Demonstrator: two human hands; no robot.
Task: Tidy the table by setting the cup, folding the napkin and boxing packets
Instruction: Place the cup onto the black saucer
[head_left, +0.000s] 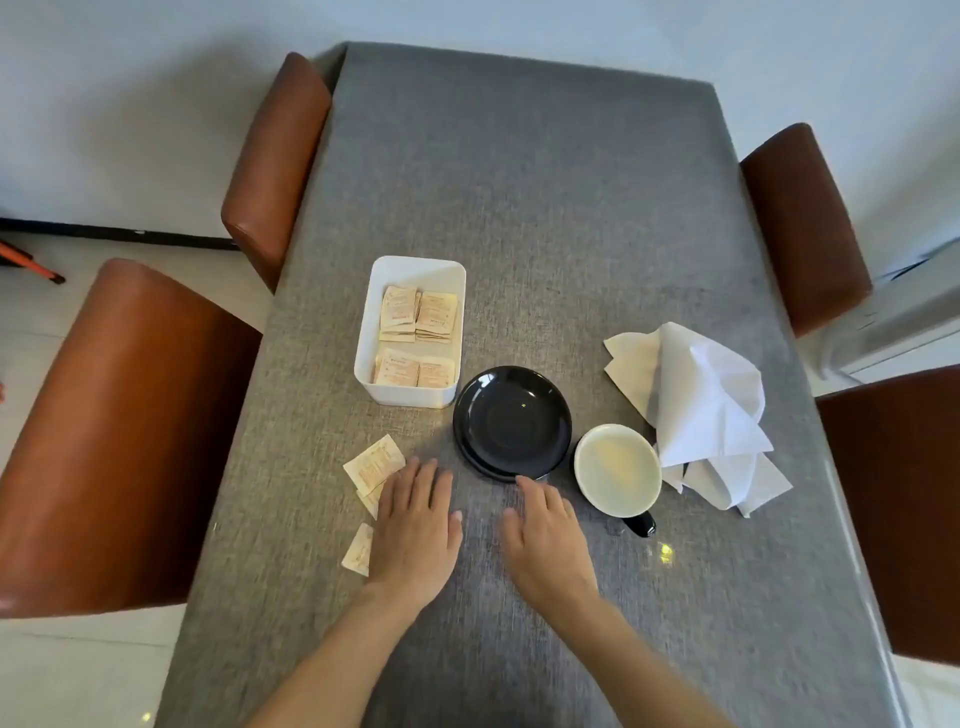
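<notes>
Hands flat on table, beside loose packets

A single wide-angle view from the person's head looks steeply down and forward along a grey cloth-covered rectangular table, whose far end reaches the top of the frame. Straight edges bow outward near the borders. The two bare forearms enter from the bottom edge, so the near table surface sits close beneath the lens. Brown leather-look chairs fill the left and right margins, with pale wall across the upper corners. No second view overlaps it.
</notes>
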